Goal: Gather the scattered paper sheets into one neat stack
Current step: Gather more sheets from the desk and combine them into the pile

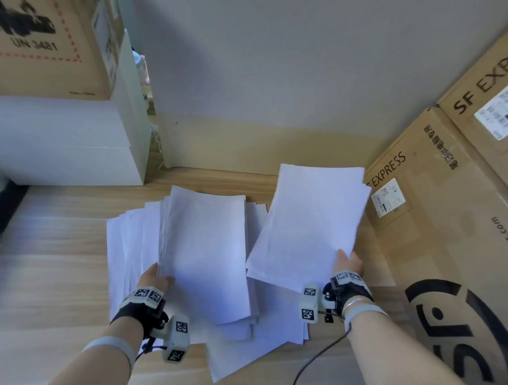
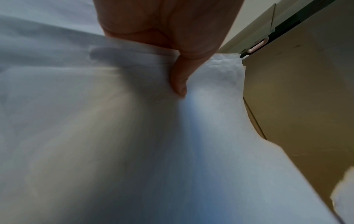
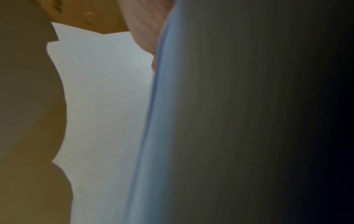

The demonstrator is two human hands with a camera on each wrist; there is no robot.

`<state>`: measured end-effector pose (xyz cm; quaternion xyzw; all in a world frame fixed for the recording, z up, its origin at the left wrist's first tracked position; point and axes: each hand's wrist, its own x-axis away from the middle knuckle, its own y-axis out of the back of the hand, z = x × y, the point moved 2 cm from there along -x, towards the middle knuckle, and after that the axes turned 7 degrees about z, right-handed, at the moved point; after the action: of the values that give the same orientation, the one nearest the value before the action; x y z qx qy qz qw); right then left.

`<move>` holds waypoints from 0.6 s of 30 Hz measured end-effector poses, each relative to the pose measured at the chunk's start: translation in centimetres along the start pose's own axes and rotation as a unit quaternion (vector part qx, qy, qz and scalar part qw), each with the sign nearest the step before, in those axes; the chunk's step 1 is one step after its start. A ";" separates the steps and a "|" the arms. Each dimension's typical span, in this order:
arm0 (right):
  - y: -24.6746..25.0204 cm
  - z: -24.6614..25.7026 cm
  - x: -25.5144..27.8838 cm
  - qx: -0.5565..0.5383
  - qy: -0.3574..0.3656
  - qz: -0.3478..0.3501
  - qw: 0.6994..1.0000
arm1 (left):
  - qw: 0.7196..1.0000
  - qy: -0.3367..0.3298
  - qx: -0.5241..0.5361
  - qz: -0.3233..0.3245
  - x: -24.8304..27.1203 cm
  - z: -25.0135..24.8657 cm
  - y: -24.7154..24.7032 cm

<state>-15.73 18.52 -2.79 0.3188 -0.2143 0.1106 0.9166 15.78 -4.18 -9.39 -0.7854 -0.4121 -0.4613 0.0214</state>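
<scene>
Two bundles of white sheets are lifted: left hand (image 1: 154,278) pinches the near-left corner of a thick stack (image 1: 204,255), right hand (image 1: 348,264) grips the near corner of a thinner bundle (image 1: 309,221) tilted rightward. Loose sheets (image 1: 125,247) lie fanned beneath on the wooden table (image 1: 43,264). Cardboard boxes (image 1: 456,209) at right read "SF EXPRESS"; brown box (image 1: 35,42) far left reads "UN 3481".

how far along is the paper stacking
Roughly midway. Done: part of the paper is gathered into two bundles. In hand: the left hand grips a thick bundle; the right hand holds a thinner bundle lifted beside it. Left: loose sheets lie fanned on the table, and nothing is squared into one stack.
</scene>
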 end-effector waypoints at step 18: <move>-2.8 2.1 -0.3 -0.083 0.018 -0.046 0.995 | 0.998 0.013 -0.053 0.029 -1.1 0.4 0.2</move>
<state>-15.73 15.00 -2.99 0.2488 -0.1918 0.0558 0.9477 15.93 -4.82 -10.41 -0.7913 -0.3635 -0.4916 -0.0018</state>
